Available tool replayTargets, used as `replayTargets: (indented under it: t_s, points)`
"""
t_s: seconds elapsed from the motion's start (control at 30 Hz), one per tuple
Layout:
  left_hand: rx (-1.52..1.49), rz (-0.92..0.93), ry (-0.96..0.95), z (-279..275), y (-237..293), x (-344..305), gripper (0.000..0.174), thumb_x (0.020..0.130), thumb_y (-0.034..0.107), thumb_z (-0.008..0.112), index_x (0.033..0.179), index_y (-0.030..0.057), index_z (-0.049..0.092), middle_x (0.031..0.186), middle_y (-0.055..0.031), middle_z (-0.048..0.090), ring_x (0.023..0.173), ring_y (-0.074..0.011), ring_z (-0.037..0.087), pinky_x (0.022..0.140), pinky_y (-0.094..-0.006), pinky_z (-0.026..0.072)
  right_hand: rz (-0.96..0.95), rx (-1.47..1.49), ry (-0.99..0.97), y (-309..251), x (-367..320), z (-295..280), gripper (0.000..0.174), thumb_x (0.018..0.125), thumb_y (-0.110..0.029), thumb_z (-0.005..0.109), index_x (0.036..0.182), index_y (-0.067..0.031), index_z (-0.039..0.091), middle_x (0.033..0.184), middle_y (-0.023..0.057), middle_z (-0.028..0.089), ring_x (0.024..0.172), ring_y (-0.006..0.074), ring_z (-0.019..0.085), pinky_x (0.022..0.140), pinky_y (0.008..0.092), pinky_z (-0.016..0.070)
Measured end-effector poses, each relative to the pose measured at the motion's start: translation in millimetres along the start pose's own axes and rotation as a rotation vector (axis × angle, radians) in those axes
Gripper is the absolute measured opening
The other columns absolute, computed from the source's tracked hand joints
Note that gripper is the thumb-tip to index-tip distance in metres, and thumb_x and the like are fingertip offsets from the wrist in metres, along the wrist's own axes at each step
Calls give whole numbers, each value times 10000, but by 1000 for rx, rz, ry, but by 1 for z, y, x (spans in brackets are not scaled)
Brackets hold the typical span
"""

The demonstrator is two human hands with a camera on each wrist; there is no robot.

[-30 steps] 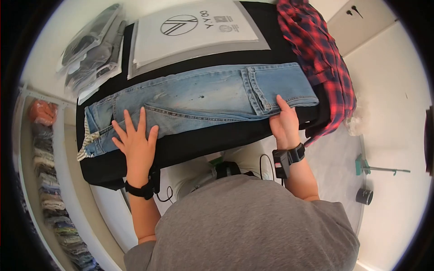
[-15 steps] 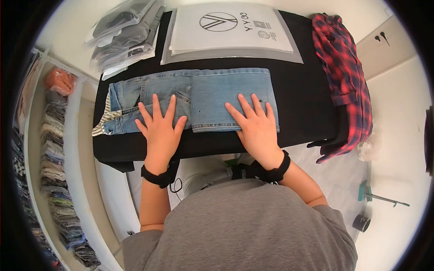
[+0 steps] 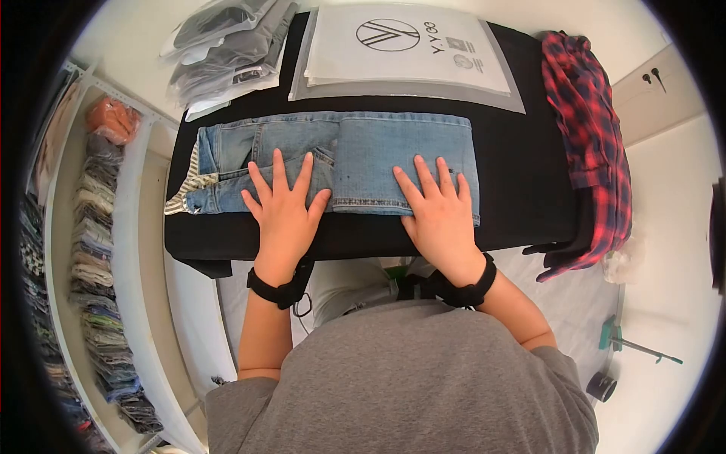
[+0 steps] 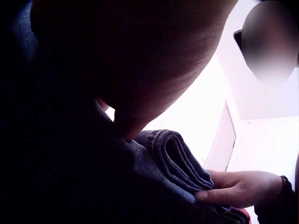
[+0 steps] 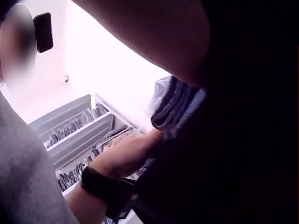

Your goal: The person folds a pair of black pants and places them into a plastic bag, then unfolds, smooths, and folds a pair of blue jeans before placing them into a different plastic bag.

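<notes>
Blue jeans (image 3: pixel 401 144) lie lengthwise on the black-covered table in the head view, with the leg part folded back over their right half. At the left end shows a striped waistband lining (image 3: pixel 198 181). My left hand (image 3: pixel 286 216) rests with spread fingers on the jeans just left of the fold's edge. On the folded part lies my right hand (image 3: pixel 440 216), palm down, fingers spread, its thumb by the near hem. The left wrist view shows the rolled layers of denim (image 4: pixel 180 161) from the side, with my right hand beside them.
Behind the jeans lies a stack of clear printed bags (image 3: pixel 393 64). Bagged dark garments (image 3: pixel 231 53) are piled at the back left. A red plaid shirt (image 3: pixel 586 129) hangs over the table's right end. Shelves of bagged clothes (image 3: pixel 98 280) stand at left.
The right part of the jeans has been folded over to the left. My right hand has gone from gripping that end to lying flat on the fold. My left hand stays spread on the denim.
</notes>
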State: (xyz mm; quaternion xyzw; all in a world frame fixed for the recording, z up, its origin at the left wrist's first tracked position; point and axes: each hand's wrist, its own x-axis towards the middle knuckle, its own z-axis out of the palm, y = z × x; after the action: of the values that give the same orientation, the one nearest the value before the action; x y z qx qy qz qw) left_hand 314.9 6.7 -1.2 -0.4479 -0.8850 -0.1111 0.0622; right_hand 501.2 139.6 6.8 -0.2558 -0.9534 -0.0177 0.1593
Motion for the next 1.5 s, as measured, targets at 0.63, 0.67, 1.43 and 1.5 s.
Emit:
replayTargets:
  t_s: [0.63,0.67,1.43,1.5]
  points:
    - [-35,41,-56,-7,-6,1,594,886,429,539,1414,208,381,1505,-203,191,1371,-509,38,1028,-684,88,-266,208,78,-41,26,20,538,811,-262,656,1312,-174,482,1376,74,447,1271,278,414,1000,525,337]
    - [-33,43,-55,-8,-9,1,594,886,429,539,1414,208,381,1505,-203,191,1371,-509,38,1028,-684,88,-303,230,81,-41,29,21,530,812,-263,656,1308,-185,486,1378,78,443,1274,280,410,1003,524,337]
    - [-60,62,87,-35,-192,26,423,872,311,571,1236,94,558,1245,-142,533,1167,-317,491,983,-376,377,-358,195,46,-42,35,26,481,835,-260,636,1289,-186,496,1383,67,440,1275,276,403,1002,523,340]
    - [129,-39,191,-36,-181,24,552,829,431,623,1275,120,529,1253,-157,519,1174,-345,478,977,-377,381,-361,196,56,-41,35,26,479,834,-255,637,1287,-186,498,1382,67,440,1275,277,403,1001,523,339]
